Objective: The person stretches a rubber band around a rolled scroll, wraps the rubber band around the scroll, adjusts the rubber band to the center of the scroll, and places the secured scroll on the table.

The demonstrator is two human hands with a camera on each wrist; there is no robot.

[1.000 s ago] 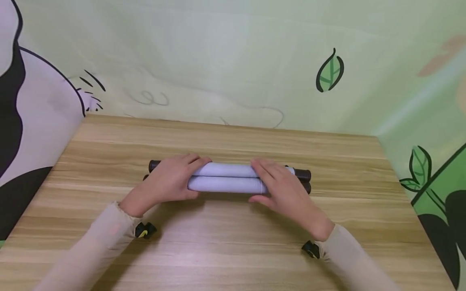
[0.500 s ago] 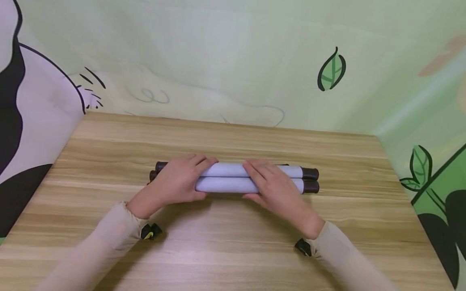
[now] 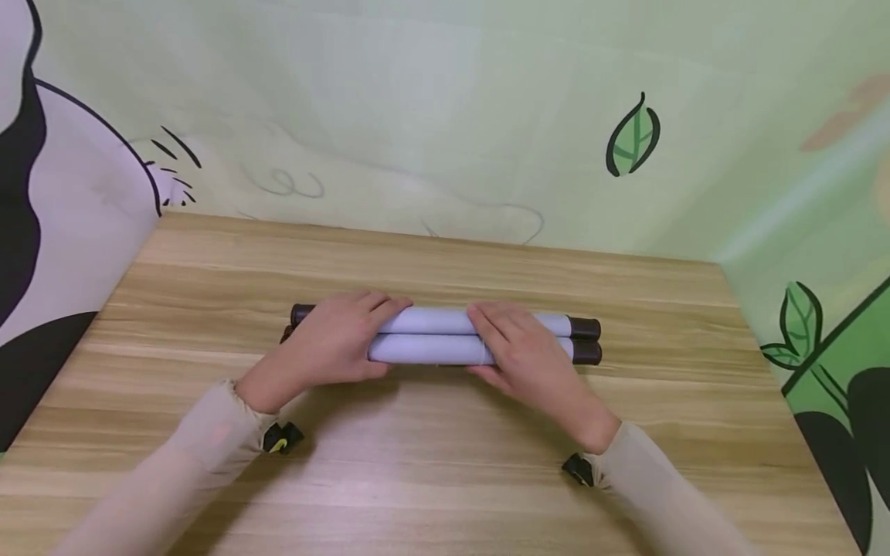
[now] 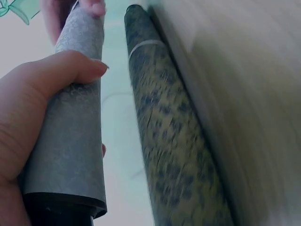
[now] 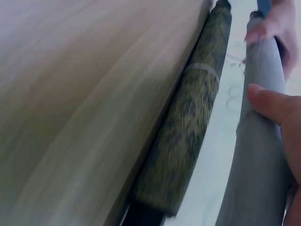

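Two pale blue-white rolls (image 3: 431, 349) with dark end knobs (image 3: 585, 353), looking like rolled hanging scrolls, lie side by side across the middle in the head view. My left hand (image 3: 341, 340) grips them near the left end from above, thumb along the near side. Similarly, my right hand (image 3: 524, 347) grips them right of centre. Both wrist views show the near roll (image 4: 70, 136) held with a gap above a patterned dark-and-tan roll (image 4: 164, 132) with a thin pale band round it, low by the table. The head view hides that roll.
The wood-grain table (image 3: 431, 479) extends around the rolls on all sides. A green printed backdrop (image 3: 431, 116) rises behind it, with a leaf drawing (image 3: 633, 139). Small black devices (image 3: 281, 438) sit at both sleeve cuffs.
Both hands stay on the rolls. The pair shifts right, then slightly back left. The right hand sits nearer the middle than a second ago, and the right-end knobs show more fully.
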